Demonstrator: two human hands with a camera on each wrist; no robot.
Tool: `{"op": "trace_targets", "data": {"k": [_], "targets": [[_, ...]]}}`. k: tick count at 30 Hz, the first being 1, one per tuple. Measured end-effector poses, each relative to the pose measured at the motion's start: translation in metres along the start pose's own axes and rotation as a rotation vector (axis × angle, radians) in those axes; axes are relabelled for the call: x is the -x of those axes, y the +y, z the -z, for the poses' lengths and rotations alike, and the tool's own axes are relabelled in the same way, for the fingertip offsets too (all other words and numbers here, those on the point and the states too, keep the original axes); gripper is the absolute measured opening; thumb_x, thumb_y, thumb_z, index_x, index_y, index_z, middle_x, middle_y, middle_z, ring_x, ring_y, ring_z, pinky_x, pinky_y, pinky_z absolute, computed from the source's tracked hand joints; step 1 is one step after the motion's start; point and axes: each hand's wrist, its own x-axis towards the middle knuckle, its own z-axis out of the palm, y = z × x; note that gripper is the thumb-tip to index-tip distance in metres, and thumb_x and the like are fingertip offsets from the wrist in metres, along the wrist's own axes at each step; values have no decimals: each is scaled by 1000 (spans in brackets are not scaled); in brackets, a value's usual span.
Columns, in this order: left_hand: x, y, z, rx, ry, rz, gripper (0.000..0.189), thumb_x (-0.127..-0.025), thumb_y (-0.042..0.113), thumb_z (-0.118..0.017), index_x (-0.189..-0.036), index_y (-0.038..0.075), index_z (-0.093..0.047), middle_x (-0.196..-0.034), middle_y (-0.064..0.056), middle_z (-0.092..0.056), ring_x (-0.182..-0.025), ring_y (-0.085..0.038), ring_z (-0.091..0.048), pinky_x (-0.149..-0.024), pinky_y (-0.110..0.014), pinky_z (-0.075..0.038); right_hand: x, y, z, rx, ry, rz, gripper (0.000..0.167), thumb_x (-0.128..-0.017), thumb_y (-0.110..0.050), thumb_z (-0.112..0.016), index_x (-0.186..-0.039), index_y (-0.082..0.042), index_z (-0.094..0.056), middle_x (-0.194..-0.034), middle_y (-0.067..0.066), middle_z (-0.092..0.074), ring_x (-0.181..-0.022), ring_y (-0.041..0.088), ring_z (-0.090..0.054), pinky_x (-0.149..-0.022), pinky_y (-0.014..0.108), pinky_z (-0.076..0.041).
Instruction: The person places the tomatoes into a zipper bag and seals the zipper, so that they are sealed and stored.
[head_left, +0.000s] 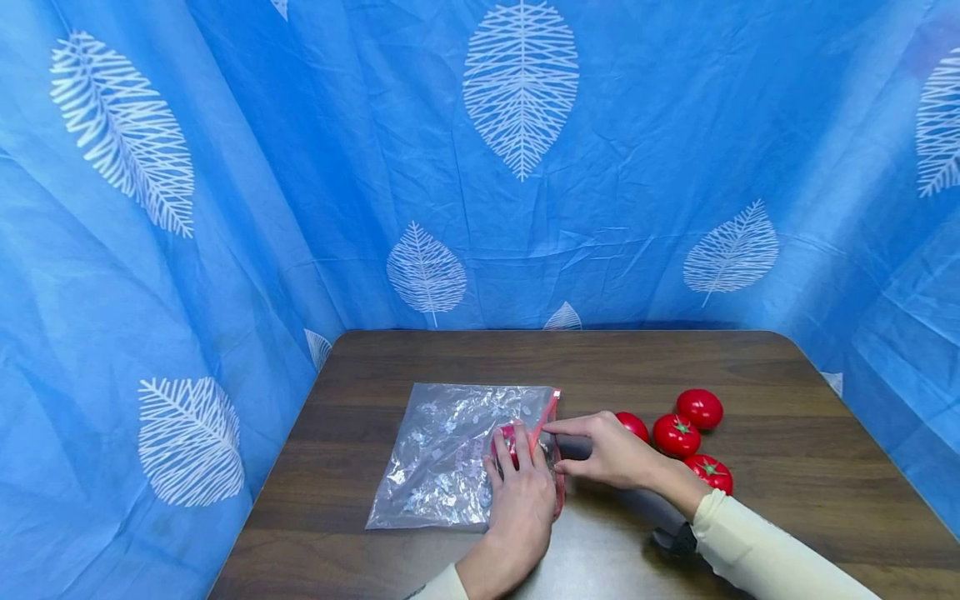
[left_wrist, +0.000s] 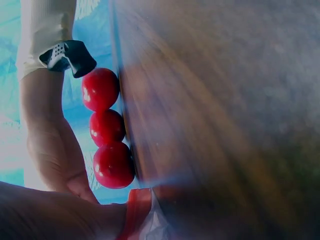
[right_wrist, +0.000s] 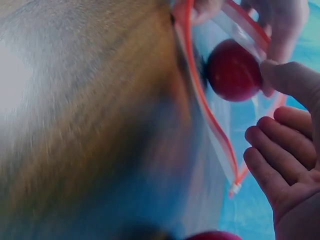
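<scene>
A clear zip bag (head_left: 442, 458) with a red zip edge lies on the table, one tomato (right_wrist: 234, 70) inside near its mouth. My left hand (head_left: 519, 500) lies over the bag's mouth end, fingers spread over the tomato through the film. From the right wrist view, its fingers bend over the upper lip of the parted mouth and a fingertip sits at the lower lip. My right hand (head_left: 611, 450) is at the mouth from the right, its index fingertip right at the red edge. Its thumb and fingers stand apart, palm bare in the right wrist view.
Several more tomatoes (head_left: 677, 436) sit close together on the table (head_left: 810, 467), right of my right hand. A dark wrist device (head_left: 675, 540) hangs under the right cuff. Blue curtains (head_left: 600, 208) with white leaf prints surround the table's back and sides.
</scene>
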Motion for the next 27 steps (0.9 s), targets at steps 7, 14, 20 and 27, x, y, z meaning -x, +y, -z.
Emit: {"op": "trace_targets", "data": {"k": [7,14,20,27], "targets": [[2,0,0,-23,48,-6,45,-103,9,-68,-147,0,-65,-165,-26,-51,-148,-55,-51,-107,-67,-56,14,2,19,-13,26,-21,62,-88,-35,-94,-142,-12,-74,-138,5,-77,-118,26,-79,-95,44,-65],[2,0,-1,-28,72,-8,42,-102,7,-67,-144,1,-68,-163,-26,-53,-146,-55,-53,-105,-66,-57,29,8,33,-2,38,-13,63,-88,-43,-93,-141,-15,-75,-139,2,-77,-123,25,-77,-99,49,-64],[2,0,-1,-17,50,-7,41,-104,7,-65,-144,1,-68,-164,-26,-52,-147,-55,-52,-106,-67,-56,43,11,41,10,52,-50,62,-86,-38,-95,-141,-20,-76,-135,0,-79,-118,23,-79,-96,43,-65],[1,0,-2,-3,61,-6,39,-105,5,-62,-144,-1,-67,-163,-27,-52,-146,-56,-52,-105,-67,-57,60,16,52,2,77,-104,60,-86,-39,-95,-139,-18,-77,-132,-1,-80,-118,21,-79,-94,38,-66]]}}
